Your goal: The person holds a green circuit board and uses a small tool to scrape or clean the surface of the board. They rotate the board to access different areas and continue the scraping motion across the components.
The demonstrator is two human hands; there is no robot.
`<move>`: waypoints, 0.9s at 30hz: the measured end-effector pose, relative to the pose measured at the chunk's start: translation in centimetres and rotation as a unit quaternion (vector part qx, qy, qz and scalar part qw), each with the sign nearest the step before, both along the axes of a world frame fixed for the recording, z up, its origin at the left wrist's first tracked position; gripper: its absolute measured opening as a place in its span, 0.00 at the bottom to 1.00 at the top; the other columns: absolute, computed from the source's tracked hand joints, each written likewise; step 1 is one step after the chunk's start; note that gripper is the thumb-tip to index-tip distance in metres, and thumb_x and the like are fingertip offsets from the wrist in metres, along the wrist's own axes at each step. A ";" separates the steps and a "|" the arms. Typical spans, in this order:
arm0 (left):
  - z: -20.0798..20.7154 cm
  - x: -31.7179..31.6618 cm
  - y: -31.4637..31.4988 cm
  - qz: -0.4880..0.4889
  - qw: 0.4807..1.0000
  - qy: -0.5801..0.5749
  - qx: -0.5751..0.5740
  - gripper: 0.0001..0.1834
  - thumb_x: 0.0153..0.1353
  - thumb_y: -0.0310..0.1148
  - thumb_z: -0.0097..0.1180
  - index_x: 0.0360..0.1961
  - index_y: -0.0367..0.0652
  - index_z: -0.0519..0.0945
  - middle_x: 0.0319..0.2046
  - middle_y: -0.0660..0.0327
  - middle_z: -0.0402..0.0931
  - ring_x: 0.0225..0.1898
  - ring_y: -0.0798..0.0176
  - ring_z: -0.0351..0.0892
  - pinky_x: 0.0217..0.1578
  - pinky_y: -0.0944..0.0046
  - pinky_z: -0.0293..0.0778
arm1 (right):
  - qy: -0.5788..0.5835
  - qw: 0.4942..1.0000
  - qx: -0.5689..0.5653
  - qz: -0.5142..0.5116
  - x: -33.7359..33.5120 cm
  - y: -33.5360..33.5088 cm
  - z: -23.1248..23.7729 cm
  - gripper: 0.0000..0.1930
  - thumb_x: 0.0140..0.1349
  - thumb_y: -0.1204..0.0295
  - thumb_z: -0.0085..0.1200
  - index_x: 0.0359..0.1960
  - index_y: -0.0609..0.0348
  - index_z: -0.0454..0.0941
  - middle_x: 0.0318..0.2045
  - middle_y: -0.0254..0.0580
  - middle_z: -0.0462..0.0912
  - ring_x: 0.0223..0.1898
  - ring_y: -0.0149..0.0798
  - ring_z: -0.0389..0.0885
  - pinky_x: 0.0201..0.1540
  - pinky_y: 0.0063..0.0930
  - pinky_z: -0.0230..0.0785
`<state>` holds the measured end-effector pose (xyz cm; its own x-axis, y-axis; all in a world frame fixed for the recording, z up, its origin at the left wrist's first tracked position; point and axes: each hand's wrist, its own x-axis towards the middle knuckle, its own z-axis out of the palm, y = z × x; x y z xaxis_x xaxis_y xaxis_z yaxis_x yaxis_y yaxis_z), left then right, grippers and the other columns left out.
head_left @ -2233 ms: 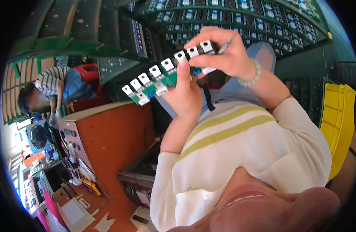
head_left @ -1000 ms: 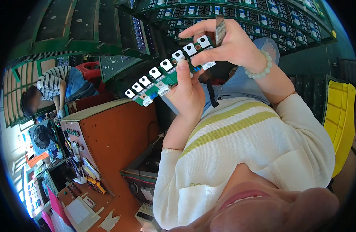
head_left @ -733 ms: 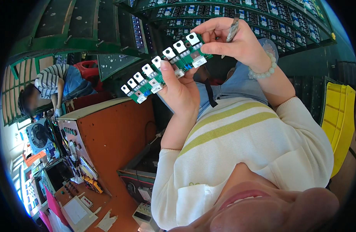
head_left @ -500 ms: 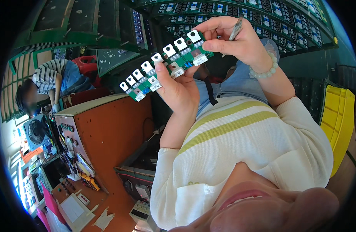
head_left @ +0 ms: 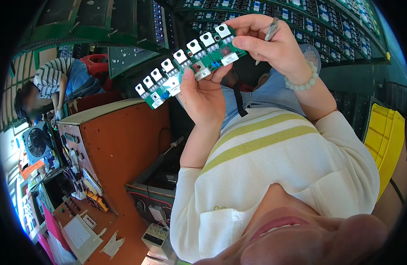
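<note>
A narrow green circuit board (head_left: 207,60) is held up at a slant, its right end higher. Several flat pale components, each with a dark hole, stand in a row along its upper edge; white labels and blue parts sit along the lower side. My left hand (head_left: 202,95) is closed on the board's lower edge near the middle, thumb on its face. My right hand (head_left: 274,46) pinches the board's right end between thumb and fingers. A slim tool with a worn, wrapped grip (head_left: 272,30) is also tucked in the right hand's fingers; its kind is unclear.
Green racks (head_left: 340,31) filled with similar boards stand beyond my hands. At left is a brown cabinet (head_left: 128,154), with a fan (head_left: 37,142) and a bench of papers (head_left: 77,234). Another person (head_left: 57,84) bends over there. A yellow plastic piece (head_left: 383,145) stands at right.
The board and both hands have shifted slightly up and left, with the board tilted a little more. The view has turned slightly; both hands keep their hold.
</note>
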<state>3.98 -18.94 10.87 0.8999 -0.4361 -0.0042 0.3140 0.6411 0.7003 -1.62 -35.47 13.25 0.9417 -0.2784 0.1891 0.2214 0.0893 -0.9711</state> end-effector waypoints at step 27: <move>-0.6 -0.3 0.8 -0.081 0.988 -0.120 0.063 0.18 0.69 0.31 0.39 0.48 0.23 0.70 0.39 0.43 0.79 0.40 0.51 0.82 0.43 0.57 0.78 | 0.059 0.995 0.080 -0.031 1.0 1.1 -0.2 0.16 0.61 0.73 0.54 0.51 0.62 0.74 0.24 0.28 0.75 0.16 0.17 0.62 0.16 0.13 0.50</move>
<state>3.64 -18.10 10.22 0.8006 -0.5835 0.1362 0.2208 0.4987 0.8382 -0.61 -34.35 13.08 0.9349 -0.3540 0.0268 0.1164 0.2343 -0.9652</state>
